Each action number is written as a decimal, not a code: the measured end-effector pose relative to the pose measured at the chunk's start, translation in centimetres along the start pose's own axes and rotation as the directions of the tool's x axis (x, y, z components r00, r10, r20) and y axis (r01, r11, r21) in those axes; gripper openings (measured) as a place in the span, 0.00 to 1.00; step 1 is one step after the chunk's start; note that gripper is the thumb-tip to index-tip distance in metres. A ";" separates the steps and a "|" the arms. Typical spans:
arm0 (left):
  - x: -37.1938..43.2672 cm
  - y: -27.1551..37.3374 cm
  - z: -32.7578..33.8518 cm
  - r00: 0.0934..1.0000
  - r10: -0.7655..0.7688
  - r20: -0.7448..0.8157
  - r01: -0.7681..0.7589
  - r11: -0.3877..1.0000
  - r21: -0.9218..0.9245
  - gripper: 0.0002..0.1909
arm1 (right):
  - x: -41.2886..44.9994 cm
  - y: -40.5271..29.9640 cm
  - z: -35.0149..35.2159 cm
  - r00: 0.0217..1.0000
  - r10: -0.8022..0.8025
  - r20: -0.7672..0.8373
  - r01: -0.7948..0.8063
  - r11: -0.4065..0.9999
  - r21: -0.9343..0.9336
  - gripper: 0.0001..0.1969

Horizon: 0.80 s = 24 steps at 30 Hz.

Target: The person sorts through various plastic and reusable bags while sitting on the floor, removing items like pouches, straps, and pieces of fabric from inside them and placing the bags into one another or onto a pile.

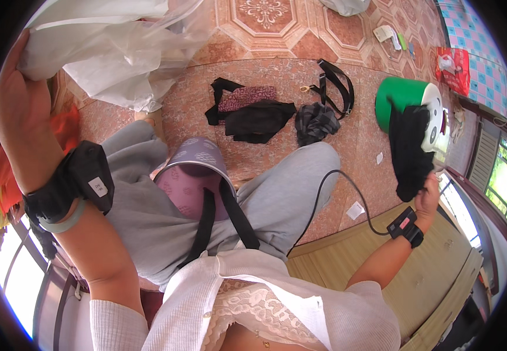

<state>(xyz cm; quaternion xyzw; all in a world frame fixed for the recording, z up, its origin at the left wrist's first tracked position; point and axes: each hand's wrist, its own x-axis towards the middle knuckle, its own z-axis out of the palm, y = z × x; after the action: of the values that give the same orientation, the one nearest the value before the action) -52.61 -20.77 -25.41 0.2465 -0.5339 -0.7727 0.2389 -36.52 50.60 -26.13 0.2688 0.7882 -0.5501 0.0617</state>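
Note:
My left hand (24, 98) is raised at the left and grips the edge of a large translucent white plastic bag (117, 57). Out to the right, my right hand (427, 195) holds one end of a limp black cloth (411, 153). That cloth hangs in front of a green stool or bin with a panda face (394, 103). Between my legs a purple patterned bucket (201, 153) lies tilted with its mouth towards me. Two black straps (236, 215) run out of its opening towards my waist.
Ahead on the floor lie a black cloth piece (260, 120), maroon patterned fabric (247, 97), bunched plaid fabric (317, 123) and a black strap with a metal clasp (339, 87). A dark cable (323, 184) crosses my knee to the right wrist device. A red bag (453, 70) stands far right.

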 end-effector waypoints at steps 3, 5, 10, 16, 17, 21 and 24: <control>-0.2 -0.3 0.7 1.000 0.010 -0.006 -0.010 0.997 0.074 0.11 | 1.0 2.5 2.9 0.852 0.523 -0.035 -0.420 0.641 -0.643 0.16; 0.1 -1.0 1.2 0.999 0.035 0.014 -0.036 0.995 0.092 0.11 | 2.6 6.3 3.1 0.926 0.365 0.097 0.057 0.118 -0.991 0.15; -1.7 -1.1 1.1 0.979 0.131 0.154 -0.156 0.973 0.168 0.14 | 8.0 6.2 17.3 0.834 0.418 0.359 -0.240 0.862 -0.446 0.20; -4.2 -1.0 2.5 0.919 0.251 0.305 -0.369 0.823 0.433 0.15 | 12.2 14.4 20.5 0.829 0.489 0.271 0.032 0.443 -0.896 0.40; -4.5 -1.2 3.0 0.917 0.248 0.312 -0.372 0.811 0.451 0.15 | 11.8 15.9 20.3 0.843 0.444 0.303 0.011 0.548 -0.837 0.36; -5.2 -0.9 3.4 0.967 0.105 0.232 -0.173 0.938 0.299 0.17 | 11.2 17.9 22.9 0.889 0.365 0.278 0.008 0.593 -0.805 0.15; -5.0 -0.7 2.8 0.947 0.125 0.297 -0.224 0.917 0.329 0.18 | 10.8 15.5 23.5 0.952 0.146 0.271 0.101 0.685 -0.722 0.03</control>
<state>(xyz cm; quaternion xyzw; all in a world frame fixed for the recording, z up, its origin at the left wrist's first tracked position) -50.61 -15.42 -24.56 0.1292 -0.7134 -0.6638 0.1834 -42.71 37.19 -52.40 0.1431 0.9185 -0.2257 0.2915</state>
